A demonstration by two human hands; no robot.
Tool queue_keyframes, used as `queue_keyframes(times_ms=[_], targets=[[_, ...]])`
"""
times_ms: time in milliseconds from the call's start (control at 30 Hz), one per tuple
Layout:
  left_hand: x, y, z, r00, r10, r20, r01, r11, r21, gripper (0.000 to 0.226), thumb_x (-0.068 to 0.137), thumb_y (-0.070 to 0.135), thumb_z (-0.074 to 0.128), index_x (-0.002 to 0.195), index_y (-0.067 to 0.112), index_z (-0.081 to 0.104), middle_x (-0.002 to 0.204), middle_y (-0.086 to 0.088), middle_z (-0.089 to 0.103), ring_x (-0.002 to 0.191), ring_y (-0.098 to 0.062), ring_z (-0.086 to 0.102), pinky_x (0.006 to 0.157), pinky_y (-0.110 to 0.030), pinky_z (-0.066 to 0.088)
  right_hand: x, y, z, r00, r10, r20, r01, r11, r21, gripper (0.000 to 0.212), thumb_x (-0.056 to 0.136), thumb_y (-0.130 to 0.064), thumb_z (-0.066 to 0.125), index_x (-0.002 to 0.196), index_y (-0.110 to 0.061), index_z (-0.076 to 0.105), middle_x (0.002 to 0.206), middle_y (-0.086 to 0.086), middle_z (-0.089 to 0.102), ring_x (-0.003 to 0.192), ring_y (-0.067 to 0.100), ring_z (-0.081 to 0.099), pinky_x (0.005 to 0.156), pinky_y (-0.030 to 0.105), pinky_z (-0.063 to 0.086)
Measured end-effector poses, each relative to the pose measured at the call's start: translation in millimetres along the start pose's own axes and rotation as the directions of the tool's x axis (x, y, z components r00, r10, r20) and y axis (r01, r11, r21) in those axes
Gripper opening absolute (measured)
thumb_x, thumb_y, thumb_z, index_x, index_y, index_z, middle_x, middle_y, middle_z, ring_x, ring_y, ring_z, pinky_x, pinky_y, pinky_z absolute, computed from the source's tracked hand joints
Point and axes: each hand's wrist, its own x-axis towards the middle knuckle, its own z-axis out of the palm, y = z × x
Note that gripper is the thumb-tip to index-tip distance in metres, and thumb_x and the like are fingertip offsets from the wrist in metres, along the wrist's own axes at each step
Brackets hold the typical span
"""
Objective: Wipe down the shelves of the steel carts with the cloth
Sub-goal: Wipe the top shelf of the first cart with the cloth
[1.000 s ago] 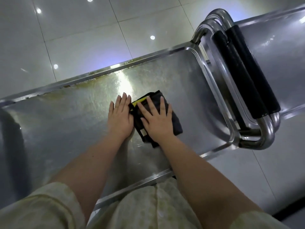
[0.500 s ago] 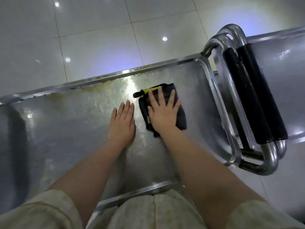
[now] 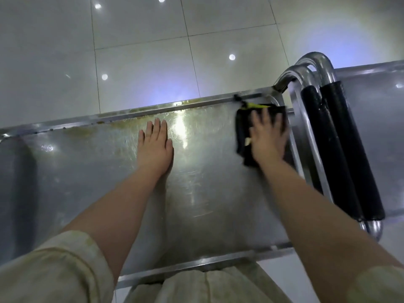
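Observation:
A steel cart's top shelf (image 3: 201, 193) spreads out below me, scratched and shiny, with yellowish stains along its far rim. My right hand (image 3: 267, 138) presses flat on a folded black cloth (image 3: 241, 132) with a yellow tag, in the shelf's far right corner. The hand is blurred. My left hand (image 3: 155, 147) lies flat on the bare steel in the middle of the shelf, fingers together, holding nothing.
Two steel handles with black foam grips (image 3: 336, 154) stand side by side at the right end. A second steel cart's shelf (image 3: 376, 119) adjoins beyond them. White glossy floor tiles (image 3: 142, 51) lie past the far rim. My pale clothing shows at the bottom.
My right hand has slid the cloth away from me and to the right, into the far right corner. My left hand stays flat on the shelf, now well apart from the cloth.

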Motion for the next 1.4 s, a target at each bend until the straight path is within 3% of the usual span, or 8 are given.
queue_keyframes(times_ms=[167,367,467,600,767,933,1100,1400], targets=[[-2,-8,4,0.999,0.034,0.010,-0.034,0.999,-0.007,0.056,0.103,0.029,0.022,0.155,0.016,0.004,0.163,-0.003,0.001,0.149,-0.022,-0.003,0.120,-0.042,-0.005,5,-21,-3,0.976,0.216,-0.012,-0.216,0.976,0.005,0.056,0.101,-0.044,0.025,0.154,-0.034,0.014,0.164,-0.004,0.008,0.147,0.041,0.000,0.115,0.063,0.002],[-3,-9,3,0.998,0.040,-0.046,-0.043,0.996,-0.075,0.056,0.097,0.023,0.024,0.149,0.003,0.028,0.158,-0.015,0.021,0.149,-0.028,0.009,0.121,-0.042,0.001,-60,-163,21,0.872,-0.477,0.108,0.482,0.875,-0.029,0.058,0.100,-0.048,0.027,0.155,-0.035,0.012,0.164,-0.003,0.005,0.148,0.039,-0.001,0.116,0.059,-0.006],[-2,-10,5,0.998,0.018,-0.056,-0.022,0.997,-0.072,0.054,0.100,0.021,0.028,0.150,0.003,0.026,0.159,-0.014,0.019,0.149,-0.028,0.009,0.121,-0.040,0.001,-37,-135,19,0.838,-0.543,0.045,0.544,0.839,-0.010,0.056,0.099,-0.046,0.032,0.153,-0.039,0.017,0.163,-0.008,0.013,0.149,0.034,0.006,0.117,0.055,-0.001],[-1,-10,9,0.999,0.009,-0.047,-0.012,0.998,-0.066,0.056,0.103,0.025,0.027,0.155,0.012,0.009,0.162,-0.005,0.005,0.149,-0.022,-0.001,0.121,-0.038,-0.003,25,-29,4,0.995,-0.062,-0.074,0.063,0.998,0.016,0.058,0.098,-0.044,0.037,0.153,-0.037,0.021,0.162,-0.005,0.018,0.147,0.036,0.012,0.116,0.059,0.009],[0,-12,10,0.999,-0.001,-0.050,-0.003,0.998,-0.069,0.056,0.103,0.025,0.026,0.154,0.012,0.008,0.162,-0.004,0.005,0.149,-0.021,-0.001,0.121,-0.038,-0.003,49,-28,-6,0.952,0.299,-0.065,-0.293,0.952,0.090,0.056,0.100,-0.044,0.028,0.154,-0.033,0.018,0.163,-0.006,0.010,0.148,0.040,0.001,0.114,0.065,0.003],[1,-13,13,0.998,0.015,-0.054,-0.019,0.997,-0.075,0.056,0.101,0.025,0.025,0.154,0.011,0.012,0.162,-0.006,0.008,0.149,-0.022,0.002,0.121,-0.037,-0.003,39,-149,6,0.995,-0.102,-0.017,0.103,0.994,0.028,0.060,0.100,-0.046,0.030,0.154,-0.038,0.007,0.164,-0.007,0.001,0.148,0.039,-0.002,0.113,0.060,-0.008],[-1,-12,10,0.997,0.029,-0.069,-0.037,0.993,-0.110,0.062,0.093,0.025,0.023,0.152,0.006,0.020,0.160,-0.009,0.016,0.149,-0.024,0.007,0.121,-0.039,0.001,4,-203,18,0.862,-0.501,0.070,0.503,0.864,0.000,0.054,0.102,-0.045,0.024,0.153,-0.042,0.007,0.163,-0.010,0.004,0.149,0.034,-0.003,0.115,0.056,-0.010],[-1,-11,12,0.999,0.011,-0.047,-0.014,0.998,-0.069,0.057,0.102,0.026,0.027,0.154,0.012,0.010,0.162,-0.006,0.006,0.149,-0.022,0.000,0.121,-0.039,-0.002,46,-22,-11,0.984,0.173,-0.043,-0.170,0.984,0.060,0.056,0.101,-0.043,0.029,0.154,-0.038,0.011,0.163,-0.005,0.009,0.148,0.037,0.003,0.116,0.062,0.002]])
